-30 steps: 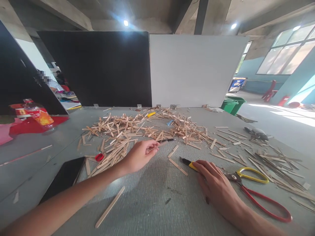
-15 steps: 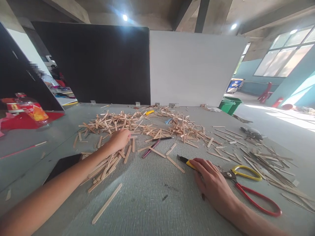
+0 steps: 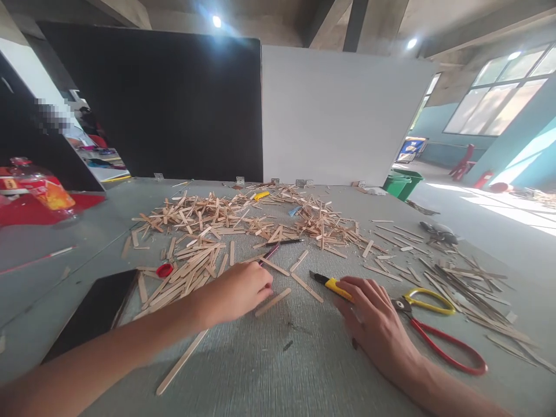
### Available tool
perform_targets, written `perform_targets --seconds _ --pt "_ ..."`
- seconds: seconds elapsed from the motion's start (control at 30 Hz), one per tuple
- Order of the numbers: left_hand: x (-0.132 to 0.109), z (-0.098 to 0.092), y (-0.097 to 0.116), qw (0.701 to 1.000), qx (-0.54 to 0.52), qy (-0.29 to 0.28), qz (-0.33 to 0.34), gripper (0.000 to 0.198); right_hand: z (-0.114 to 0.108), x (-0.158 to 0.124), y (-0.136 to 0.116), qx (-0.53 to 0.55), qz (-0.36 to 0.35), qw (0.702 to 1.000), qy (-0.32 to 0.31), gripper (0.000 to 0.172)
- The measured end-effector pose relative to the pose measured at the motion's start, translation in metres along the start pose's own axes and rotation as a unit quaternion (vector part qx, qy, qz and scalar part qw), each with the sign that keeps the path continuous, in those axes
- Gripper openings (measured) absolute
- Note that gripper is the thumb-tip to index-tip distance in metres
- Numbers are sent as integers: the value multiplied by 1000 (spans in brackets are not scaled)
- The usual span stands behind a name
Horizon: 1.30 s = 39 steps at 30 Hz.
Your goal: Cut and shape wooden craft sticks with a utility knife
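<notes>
My left hand (image 3: 238,292) rests on the grey table (image 3: 269,359), fingers curled, its tips touching the end of a short wooden stick (image 3: 273,302). My right hand (image 3: 373,324) lies over a yellow utility knife (image 3: 332,283), whose black tip points to the upper left. A large heap of wooden sticks (image 3: 226,223) spreads across the table beyond both hands. A dark pencil (image 3: 269,253) and a black pen (image 3: 284,242) lie at the heap's near edge.
Red-and-yellow scissors (image 3: 438,333) lie right of my right hand. A black phone (image 3: 93,313) and a red cap (image 3: 164,270) sit at the left, a long stick (image 3: 180,362) near the front. A bottle (image 3: 41,191) stands far left. Black and white boards (image 3: 260,116) wall the back.
My left hand drew back from the stick heap toward me and now has a short stick at its fingertips. The pencil it held a second ago lies on the table. The right hand stayed.
</notes>
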<state>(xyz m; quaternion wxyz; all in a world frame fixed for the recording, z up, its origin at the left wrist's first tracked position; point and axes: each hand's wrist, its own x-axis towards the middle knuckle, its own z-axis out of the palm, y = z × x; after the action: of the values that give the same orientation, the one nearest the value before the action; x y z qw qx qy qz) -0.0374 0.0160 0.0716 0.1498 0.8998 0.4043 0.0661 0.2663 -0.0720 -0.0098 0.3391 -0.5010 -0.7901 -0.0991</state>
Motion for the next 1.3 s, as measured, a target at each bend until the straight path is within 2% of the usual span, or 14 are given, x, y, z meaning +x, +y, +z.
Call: perform_targets --seconds 0.1,0.17,0.23,0.37,0.47,0.57,0.67,0.73,0.9,1.03,1.1,1.17,1.23,1.3 --pt "1 1 -4 1000 3 23 -10 24 -7 -4 -13 73 -84 994 9 39" --pt "6 -1 -13 999 8 44 -24 23 -9 -7 -17 102 -114 988 -8 37" --pt "15 -2 -24 998 14 59 -37 23 -8 -10 -17 98 -93 991 -17 28" --pt "41 0 -46 996 30 63 -58 23 -2 -14 -10 67 -52 996 -2 48" --pt "64 2 -57 995 40 58 -63 31 -1 -12 -12 51 -75 996 11 37" --pt "84 4 -60 995 51 53 -66 33 -6 -6 -19 88 -115 989 -19 18" --pt "96 5 -55 994 66 49 -77 32 -11 -2 -24 99 -145 984 -32 37" --pt "98 3 -48 991 75 60 -90 33 -11 0 -24 96 -142 985 -18 40" --pt "71 -2 -10 985 71 117 -103 20 -7 1 -22 90 -88 992 14 17" --pt "24 3 42 996 15 93 -12 26 1 -1 -19 83 -27 996 35 47" --pt "1 13 65 997 -6 70 29 22 3 -1 -18 85 -33 995 41 47" --pt "-17 30 79 992 8 60 110 19 2 -1 -18 85 -43 995 41 33" --pt "-29 50 84 974 95 53 201 12 -2 -1 -17 91 -33 995 29 14" --pt "-35 71 81 961 201 101 158 11 -7 0 -17 116 -11 993 -4 13"
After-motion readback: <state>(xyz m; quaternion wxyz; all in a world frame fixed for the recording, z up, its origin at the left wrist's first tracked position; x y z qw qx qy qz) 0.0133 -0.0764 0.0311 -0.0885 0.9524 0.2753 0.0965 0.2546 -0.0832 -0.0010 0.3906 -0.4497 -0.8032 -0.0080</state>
